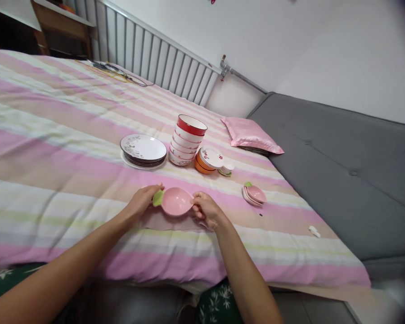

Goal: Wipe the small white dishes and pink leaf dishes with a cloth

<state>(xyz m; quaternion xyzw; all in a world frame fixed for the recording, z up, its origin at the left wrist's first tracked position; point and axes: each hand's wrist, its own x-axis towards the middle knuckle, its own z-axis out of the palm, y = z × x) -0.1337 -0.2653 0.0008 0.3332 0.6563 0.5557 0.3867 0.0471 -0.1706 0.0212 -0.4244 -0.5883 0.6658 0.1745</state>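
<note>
A pink bowl with a green leaf-shaped handle is held level between my two hands, over the near part of the bed. My left hand grips it by the green handle at its left end. On the other side, my right hand pinches the bowl's right tip, thumb at the rim. A pinkish cloth lies under the bowl, and its right end is by my right fingers; whether they hold it too I cannot tell. To the right sits a stack of similar pink bowls with a green handle.
Behind the bowl stand stacked plates, a tall stack of red-and-white bowls, orange bowls topped by a flowered dish, and small white cups. A pink pillow lies by the grey headboard. Cables lie far left.
</note>
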